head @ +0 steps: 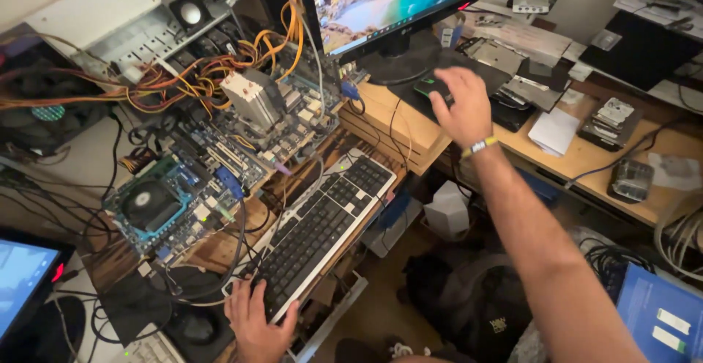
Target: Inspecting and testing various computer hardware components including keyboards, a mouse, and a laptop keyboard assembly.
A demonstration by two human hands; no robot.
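two bare hands are at work over a crowded wooden desk [586, 159]. nearest the camera, the left hand [258, 324] rests on the near end of a black and silver keyboard [322, 225], fingers loosely spread, the thumb on the keyboard's front edge, gripping nothing. just left of that hand a dark mouse [196, 328] sits on a black pad, and a lit screen corner [22, 279] shows at the far left edge.

the keyboard lies slantwise across a slatted wooden board, its far end pointing toward the monitor. beside it on the left sits a blue circuit board with a round black fan [150, 203], and further back a bare motherboard with a tall metal heatsink [253, 95], fed by a tangle of orange and yellow cables [220, 66].

further out, the right hand [461, 106], a pale band at its wrist, is stretched forward with fingers bent and slightly apart, laid over a black mouse with a green glow [432, 88] near the foot of the monitor [388, 0]. whether it is gripping the mouse i cannot tell. to the right lie a bare hard drive [609, 120] and papers, and two small speakers [199, 0] stand at the back left.
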